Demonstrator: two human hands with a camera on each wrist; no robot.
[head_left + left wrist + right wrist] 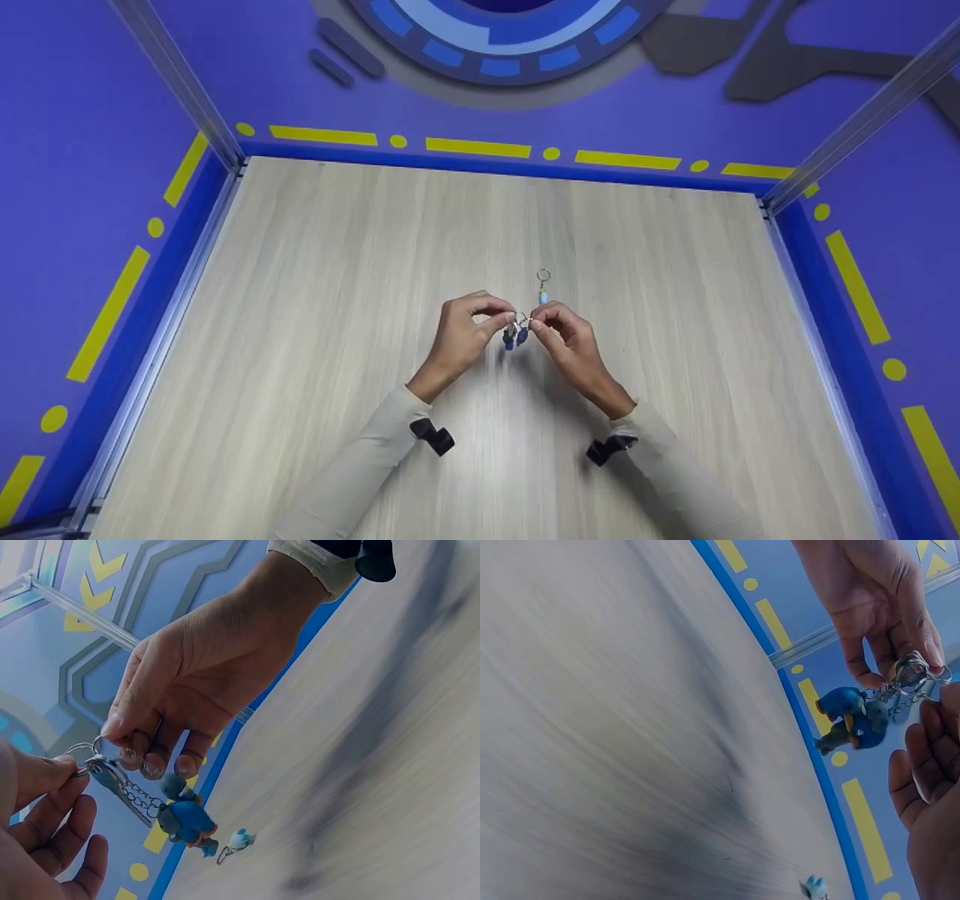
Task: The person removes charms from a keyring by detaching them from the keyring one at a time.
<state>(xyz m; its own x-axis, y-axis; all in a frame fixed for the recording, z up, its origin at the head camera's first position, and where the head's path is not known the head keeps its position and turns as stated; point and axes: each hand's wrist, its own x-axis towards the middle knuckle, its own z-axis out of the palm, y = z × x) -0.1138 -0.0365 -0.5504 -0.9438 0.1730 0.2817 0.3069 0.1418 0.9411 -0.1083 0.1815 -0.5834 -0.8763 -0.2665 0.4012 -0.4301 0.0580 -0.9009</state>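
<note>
Big pale wood table (pixel 300 337) fills most of the view, boxed in by purple walls (pixel 75 150) with yellow dashes, and there are metal rails (pixel 176 82) running up the corners. Both arms come in from the bottom in light sleeves (pixel 360 465), each with a small black clip at the wrist.

The left hand (pixel 461 337) and right hand (pixel 570 341) meet above the middle of the table, fingertips almost touching. Between them they pinch a metal key ring (pixel 88 757), left thumb and forefinger on one side, right fingertips on the other, so both grips are tight and narrow on that ring. Short chains hang from it, carrying little blue figures (pixel 851 720) that dangle clear of the table.

A second small keychain (pixel 543 289) with a light blue charm lies on the table just beyond the hands, nobody touching it.
</note>
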